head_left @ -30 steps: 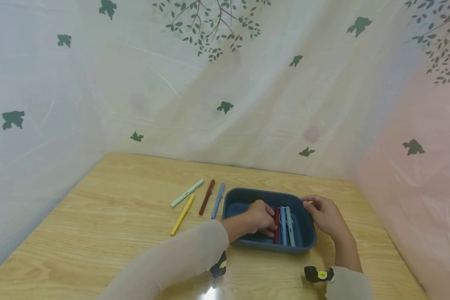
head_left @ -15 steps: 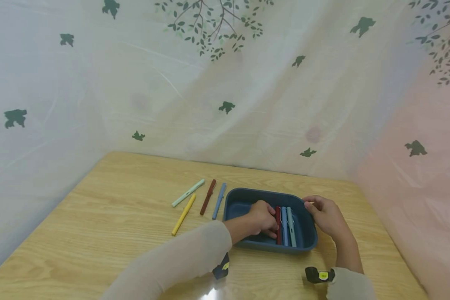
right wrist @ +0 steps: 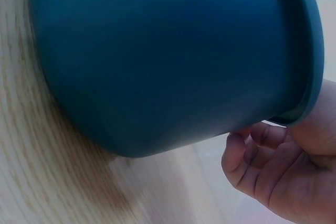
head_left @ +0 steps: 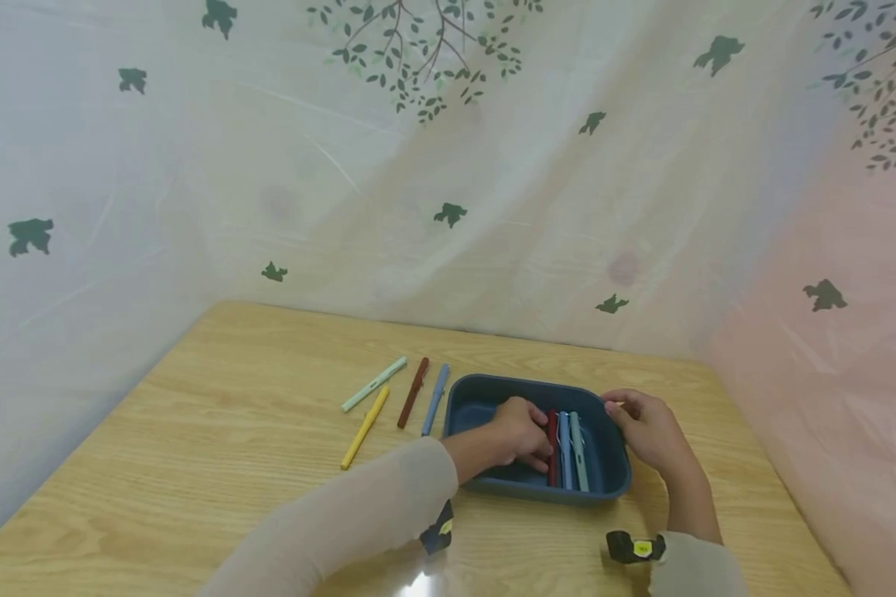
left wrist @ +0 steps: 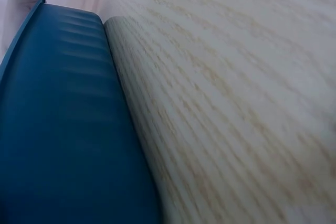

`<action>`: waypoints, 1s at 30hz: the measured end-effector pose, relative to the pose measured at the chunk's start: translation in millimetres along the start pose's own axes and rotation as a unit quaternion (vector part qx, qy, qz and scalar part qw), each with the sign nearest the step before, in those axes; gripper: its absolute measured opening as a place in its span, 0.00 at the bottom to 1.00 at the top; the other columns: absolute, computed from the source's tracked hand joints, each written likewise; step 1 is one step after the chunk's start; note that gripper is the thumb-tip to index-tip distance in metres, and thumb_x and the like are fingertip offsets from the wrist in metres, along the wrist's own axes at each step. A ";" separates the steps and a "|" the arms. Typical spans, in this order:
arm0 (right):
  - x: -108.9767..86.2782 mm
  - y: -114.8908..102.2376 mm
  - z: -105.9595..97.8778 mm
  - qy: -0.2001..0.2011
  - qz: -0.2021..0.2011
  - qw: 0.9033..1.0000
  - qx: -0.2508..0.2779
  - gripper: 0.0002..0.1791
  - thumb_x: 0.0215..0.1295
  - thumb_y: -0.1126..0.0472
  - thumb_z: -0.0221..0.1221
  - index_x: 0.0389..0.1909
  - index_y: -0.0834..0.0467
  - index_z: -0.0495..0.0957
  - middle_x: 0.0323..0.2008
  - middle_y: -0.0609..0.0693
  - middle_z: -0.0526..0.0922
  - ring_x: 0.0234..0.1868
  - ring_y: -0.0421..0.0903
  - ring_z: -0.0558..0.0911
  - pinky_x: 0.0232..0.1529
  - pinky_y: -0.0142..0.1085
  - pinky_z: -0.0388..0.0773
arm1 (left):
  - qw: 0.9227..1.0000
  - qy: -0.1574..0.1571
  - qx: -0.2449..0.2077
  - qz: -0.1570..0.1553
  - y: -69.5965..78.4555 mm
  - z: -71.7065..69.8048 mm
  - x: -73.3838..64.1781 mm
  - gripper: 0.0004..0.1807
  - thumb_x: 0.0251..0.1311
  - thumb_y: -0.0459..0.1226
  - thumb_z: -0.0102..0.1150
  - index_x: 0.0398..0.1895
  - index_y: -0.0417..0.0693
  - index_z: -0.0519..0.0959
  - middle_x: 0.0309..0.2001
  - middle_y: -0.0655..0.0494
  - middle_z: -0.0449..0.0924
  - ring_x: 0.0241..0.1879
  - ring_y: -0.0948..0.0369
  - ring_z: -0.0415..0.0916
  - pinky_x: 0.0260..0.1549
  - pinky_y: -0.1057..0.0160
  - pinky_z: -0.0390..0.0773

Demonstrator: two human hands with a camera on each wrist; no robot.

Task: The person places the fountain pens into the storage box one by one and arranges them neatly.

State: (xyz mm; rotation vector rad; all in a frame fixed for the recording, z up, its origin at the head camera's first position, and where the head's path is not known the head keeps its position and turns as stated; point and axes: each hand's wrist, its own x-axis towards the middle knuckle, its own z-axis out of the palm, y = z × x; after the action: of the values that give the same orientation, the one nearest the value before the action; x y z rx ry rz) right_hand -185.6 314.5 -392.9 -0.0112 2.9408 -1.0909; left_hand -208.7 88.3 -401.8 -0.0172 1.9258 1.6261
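A dark blue rectangular box (head_left: 532,494) stands on the table, with a red pen (head_left: 552,473), a blue pen (head_left: 565,452) and a grey-green pen (head_left: 578,452) side by side in its right half. Inside it, my left hand (head_left: 518,431) has its fingertips against the left side of the red pen; whether they pinch it is hidden. My right hand (head_left: 645,427) grips the box's far right corner, thumb at the rim and curled fingers (right wrist: 235,156) outside the wall. The left wrist view shows only the box's outer wall (left wrist: 73,119) and the tabletop.
Left of the box lie a pale green pen (head_left: 374,385), a yellow pen (head_left: 365,428), a dark red pen (head_left: 414,393) and a blue pen (head_left: 435,400). The wooden table (head_left: 231,414) ends at a patterned curtain (head_left: 343,224) behind and at both sides.
Almost nothing differs. Both hands, the box and the pens keep their places; the head view shifts only slightly.
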 end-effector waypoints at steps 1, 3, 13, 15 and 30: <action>-0.1 -0.2 0.3 -0.001 0.000 1.000 0.001 0.18 0.81 0.56 0.51 0.60 0.62 0.78 0.47 0.61 0.83 0.44 0.54 0.79 0.39 0.38 0.78 | 1.000 -0.002 -0.002 0.000 0.6 -1.3 -0.2 0.26 0.51 0.14 0.63 0.54 0.39 0.77 0.36 0.42 0.80 0.30 0.49 0.87 0.31 0.60 0.89; -0.1 -0.6 0.4 -0.001 0.002 1.000 0.002 0.17 0.81 0.57 0.51 0.60 0.62 0.78 0.47 0.61 0.83 0.44 0.54 0.79 0.40 0.38 0.79 | 1.000 -0.003 -0.005 -0.002 2.2 -3.1 -1.2 0.27 0.51 0.15 0.64 0.54 0.39 0.77 0.35 0.42 0.80 0.31 0.49 0.87 0.31 0.59 0.89; 1.1 0.4 0.9 -0.003 0.008 1.000 0.008 0.18 0.81 0.57 0.51 0.61 0.62 0.78 0.45 0.59 0.83 0.42 0.52 0.77 0.38 0.38 0.78 | 1.000 -0.007 0.005 0.026 11.6 -17.9 -3.1 0.25 0.55 0.15 0.62 0.57 0.37 0.77 0.32 0.44 0.83 0.35 0.48 0.88 0.30 0.59 0.89; 0.9 -0.5 0.5 -0.002 0.006 1.000 0.010 0.18 0.81 0.57 0.51 0.61 0.63 0.78 0.44 0.59 0.83 0.41 0.52 0.77 0.36 0.38 0.77 | 0.999 -0.003 0.009 0.033 13.6 -21.0 -3.8 0.25 0.56 0.16 0.63 0.58 0.37 0.76 0.34 0.44 0.83 0.36 0.47 0.88 0.30 0.59 0.89; 1.5 2.7 2.0 0.001 0.001 1.000 0.012 0.16 0.81 0.58 0.51 0.60 0.62 0.78 0.44 0.59 0.84 0.41 0.51 0.79 0.37 0.37 0.79 | 0.996 0.002 0.021 0.088 26.7 -52.5 -16.0 0.25 0.60 0.15 0.53 0.62 0.30 0.73 0.51 0.31 0.80 0.47 0.38 0.84 0.29 0.57 0.89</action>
State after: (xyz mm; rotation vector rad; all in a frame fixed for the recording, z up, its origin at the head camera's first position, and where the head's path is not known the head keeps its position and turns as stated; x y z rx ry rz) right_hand -187.1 315.2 -396.2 -0.0071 2.9292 -1.1268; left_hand -228.9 41.9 -367.6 0.1710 2.0121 1.6988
